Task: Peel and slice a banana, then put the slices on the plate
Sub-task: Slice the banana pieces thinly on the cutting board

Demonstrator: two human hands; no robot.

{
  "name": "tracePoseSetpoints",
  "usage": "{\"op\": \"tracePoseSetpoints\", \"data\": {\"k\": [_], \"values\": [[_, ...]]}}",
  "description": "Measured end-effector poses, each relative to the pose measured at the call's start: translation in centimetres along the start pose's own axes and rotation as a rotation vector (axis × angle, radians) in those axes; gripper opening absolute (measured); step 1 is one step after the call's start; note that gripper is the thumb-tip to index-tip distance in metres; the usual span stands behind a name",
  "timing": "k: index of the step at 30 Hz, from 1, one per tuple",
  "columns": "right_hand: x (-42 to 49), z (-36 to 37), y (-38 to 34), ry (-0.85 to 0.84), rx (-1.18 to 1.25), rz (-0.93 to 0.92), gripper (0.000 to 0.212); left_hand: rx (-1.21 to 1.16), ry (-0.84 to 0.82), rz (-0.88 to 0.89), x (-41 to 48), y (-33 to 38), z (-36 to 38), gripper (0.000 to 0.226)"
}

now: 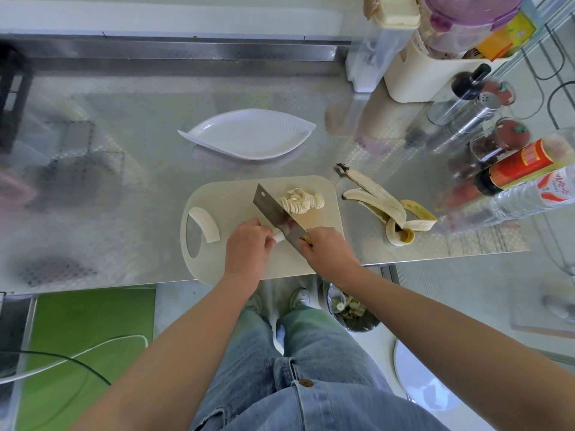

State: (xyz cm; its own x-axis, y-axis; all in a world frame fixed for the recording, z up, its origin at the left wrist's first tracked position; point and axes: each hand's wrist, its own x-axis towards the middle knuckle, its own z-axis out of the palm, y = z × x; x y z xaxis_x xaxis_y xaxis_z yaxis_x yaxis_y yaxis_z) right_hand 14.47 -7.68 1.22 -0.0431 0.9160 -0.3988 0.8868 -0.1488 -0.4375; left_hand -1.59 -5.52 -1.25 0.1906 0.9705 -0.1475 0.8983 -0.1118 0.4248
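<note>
I judge the job a little past halfway. The peeling is done: the peel [389, 209] lies spread on the surface [124, 150] just right of the cutting board [236, 194]. Slicing is under way. A heap of slices [303, 201] sits at the board's far right, just beside the knife [275, 213].

My left hand [249, 245] has its grip closed on a short banana stub [279, 237], right at the blade. My right hand [328, 248] has its grip wrapped round the knife handle. A curved banana half [205, 224] lies uncut near the board's handle hole on the left.

The plate [249, 135] stands beyond the board, apart from it, with no slices on it. So the rest of the cutting and the whole transfer are left.

The stub is mostly hidden under my fingers and the blade, so I cannot tell how much remains. Nor can I tell whether the edge meets the board. The slices are clumped, and I cannot count them.
</note>
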Motion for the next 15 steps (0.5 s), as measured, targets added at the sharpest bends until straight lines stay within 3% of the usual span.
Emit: {"op": "tracePoseSetpoints", "data": {"k": [15], "values": [[-0.2, -0.6, -0.2, 0.075, 0.063, -0.042, 0.039, 0.024, 0.008, 0.002, 0.0, 0.0, 0.1, 0.013]]}}
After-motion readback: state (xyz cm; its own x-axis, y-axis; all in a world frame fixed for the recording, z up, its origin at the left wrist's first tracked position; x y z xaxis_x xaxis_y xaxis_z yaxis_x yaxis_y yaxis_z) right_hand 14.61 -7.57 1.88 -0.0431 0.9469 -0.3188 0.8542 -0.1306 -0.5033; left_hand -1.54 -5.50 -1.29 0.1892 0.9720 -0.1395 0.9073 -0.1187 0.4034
